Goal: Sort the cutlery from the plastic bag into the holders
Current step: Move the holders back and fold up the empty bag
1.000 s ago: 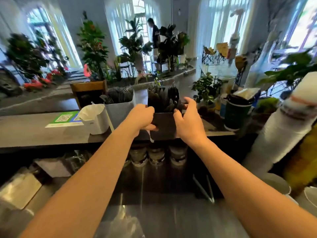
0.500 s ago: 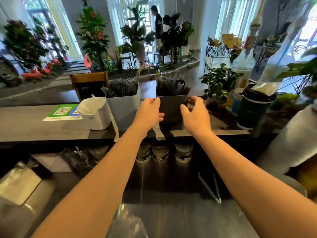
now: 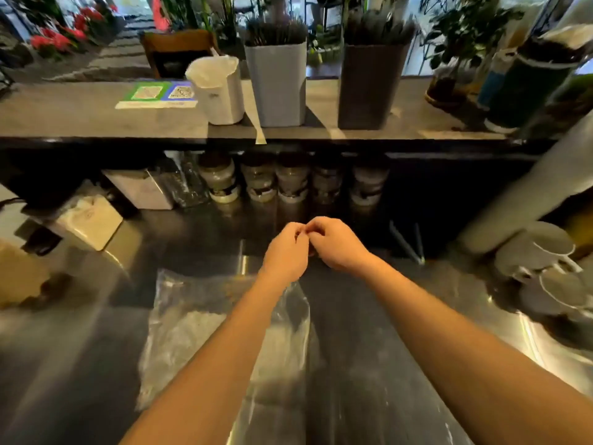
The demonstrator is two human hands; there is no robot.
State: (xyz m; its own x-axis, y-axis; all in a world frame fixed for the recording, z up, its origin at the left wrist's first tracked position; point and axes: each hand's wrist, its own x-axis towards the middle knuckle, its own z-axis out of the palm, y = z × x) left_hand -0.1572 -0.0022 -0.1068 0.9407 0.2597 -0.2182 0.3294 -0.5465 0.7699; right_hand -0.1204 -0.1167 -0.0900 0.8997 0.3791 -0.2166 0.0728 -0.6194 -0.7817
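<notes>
Cutlery sits bunched, handles down, in two holders on the upper counter (image 3: 96,120): a light grey holder (image 3: 277,85) and, just to its right, a dark holder (image 3: 369,85), with a white cup (image 3: 219,91) left of the grey one. Plastic bag (image 3: 192,332) lies flat and clear on the steel worktop (image 3: 369,332) below, partly under the left forearm. Left hand (image 3: 285,252) and right hand (image 3: 337,245) meet above the worktop, fingers curled and fingertips touching each other; can't tell whether they pinch anything, frame too blurred
</notes>
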